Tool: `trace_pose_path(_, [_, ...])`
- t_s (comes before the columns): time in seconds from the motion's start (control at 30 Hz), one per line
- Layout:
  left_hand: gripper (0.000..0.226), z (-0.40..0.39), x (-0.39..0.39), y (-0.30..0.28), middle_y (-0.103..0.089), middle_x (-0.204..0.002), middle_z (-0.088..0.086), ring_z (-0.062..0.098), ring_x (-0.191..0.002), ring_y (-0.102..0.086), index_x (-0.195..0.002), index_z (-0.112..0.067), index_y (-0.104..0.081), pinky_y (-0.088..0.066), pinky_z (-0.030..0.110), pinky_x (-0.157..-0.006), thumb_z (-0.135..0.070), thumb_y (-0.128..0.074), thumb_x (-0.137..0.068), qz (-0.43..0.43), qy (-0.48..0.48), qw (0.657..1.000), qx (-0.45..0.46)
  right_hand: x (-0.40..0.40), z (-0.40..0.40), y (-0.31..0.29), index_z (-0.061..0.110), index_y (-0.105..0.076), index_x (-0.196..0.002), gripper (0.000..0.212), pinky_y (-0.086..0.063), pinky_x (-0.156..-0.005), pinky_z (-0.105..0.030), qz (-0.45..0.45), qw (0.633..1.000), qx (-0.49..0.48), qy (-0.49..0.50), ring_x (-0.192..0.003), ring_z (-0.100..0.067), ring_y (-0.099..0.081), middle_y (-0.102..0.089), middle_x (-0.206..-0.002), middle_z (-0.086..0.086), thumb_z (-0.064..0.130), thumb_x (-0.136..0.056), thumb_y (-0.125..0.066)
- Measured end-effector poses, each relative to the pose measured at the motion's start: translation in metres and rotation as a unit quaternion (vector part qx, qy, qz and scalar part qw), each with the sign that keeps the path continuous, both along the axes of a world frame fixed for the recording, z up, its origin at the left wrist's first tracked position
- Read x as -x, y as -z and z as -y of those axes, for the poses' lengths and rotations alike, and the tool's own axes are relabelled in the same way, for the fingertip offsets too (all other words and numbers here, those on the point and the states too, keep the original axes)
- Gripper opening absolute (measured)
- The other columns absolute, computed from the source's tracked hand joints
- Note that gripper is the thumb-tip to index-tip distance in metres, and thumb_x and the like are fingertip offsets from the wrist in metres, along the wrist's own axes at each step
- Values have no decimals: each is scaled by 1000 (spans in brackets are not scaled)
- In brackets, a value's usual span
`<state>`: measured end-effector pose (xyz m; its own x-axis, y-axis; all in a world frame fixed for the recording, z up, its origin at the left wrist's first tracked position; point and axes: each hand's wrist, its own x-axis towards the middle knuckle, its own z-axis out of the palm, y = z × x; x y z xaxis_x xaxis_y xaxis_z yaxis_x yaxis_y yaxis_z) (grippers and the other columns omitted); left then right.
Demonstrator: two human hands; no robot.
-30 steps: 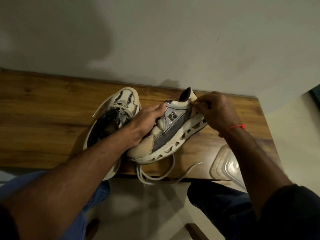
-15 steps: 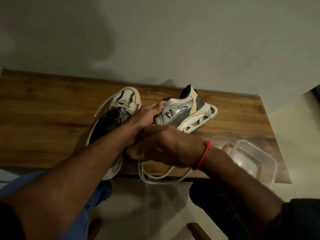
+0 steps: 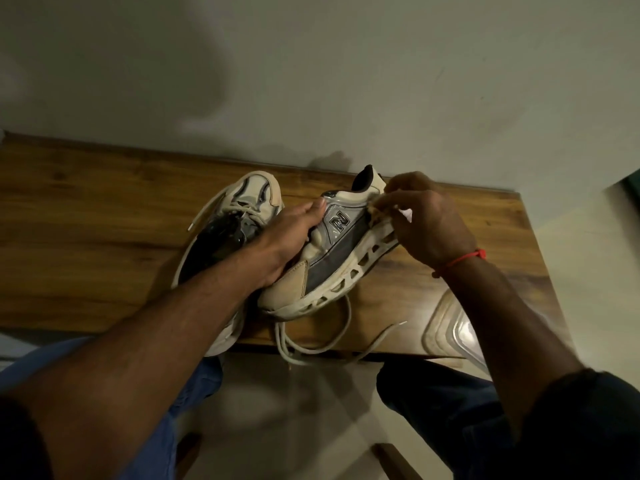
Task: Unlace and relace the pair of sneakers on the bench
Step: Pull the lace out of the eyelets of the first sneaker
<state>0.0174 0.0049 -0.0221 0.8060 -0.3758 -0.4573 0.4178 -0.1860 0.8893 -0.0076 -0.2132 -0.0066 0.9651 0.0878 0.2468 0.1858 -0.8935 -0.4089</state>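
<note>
Two cream and grey sneakers lie on the wooden bench (image 3: 86,220). The right sneaker (image 3: 341,247) is tipped on its side, its sole facing right and its toe toward me. My left hand (image 3: 294,233) grips its upper, thumb on the side panel and fingers hidden in the opening. At the heel, my right hand (image 3: 429,220) pinches a small pale piece with curled fingers; whether that is lace or heel edge I cannot tell. A loose white lace (image 3: 311,351) trails from under this sneaker over the bench's front edge. The left sneaker (image 3: 249,195) lies beside it with laces in it.
A clear plastic container (image 3: 446,327) sits on the bench's front right corner, partly behind my right forearm. A pale wall rises right behind the bench. My knees are below the front edge, with floor between them.
My right hand has moved from the sneaker's toe, near the front edge, back up to its heel. My left hand has kept its grip on the upper.
</note>
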Motion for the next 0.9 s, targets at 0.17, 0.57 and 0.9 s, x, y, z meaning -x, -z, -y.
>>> trace_pose_path(0.17, [26, -2, 4, -3, -67, -112, 13, 12, -94, -59, -100, -34, -65, -44, 20, -78, -40, -42, -108, 6, -2, 1000, 2, 1, -7, -4, 14, -77, -98, 15, -51, -74, -28, -31, 997, -62, 16, -84, -14, -61, -65, -107, -3, 24, -88, -74])
trace_pose_path(0.57, [38, 6, 9, 1, -65, -85, 22, 27, -79, -61, -91, -24, -70, -48, 38, -81, -46, -43, -107, 74, -37, 996, -16, 3, -19, -9, 13, -75, -98, 11, -36, -56, -6, -67, 991, -32, 111, -75, -9, -58, -59, -92, 3, 12, -92, -67])
trace_pose_path(0.9, [48, 1, 7, 10, -60, -84, 17, 21, -76, -55, -102, -7, -65, -45, 37, -73, -48, -42, -106, 69, -76, 994, -37, 27, -71, -25, 14, -73, -105, 15, -36, -64, -3, -120, 986, 27, -113, -83, -1, -51, -68, -103, -2, 11, -94, -64])
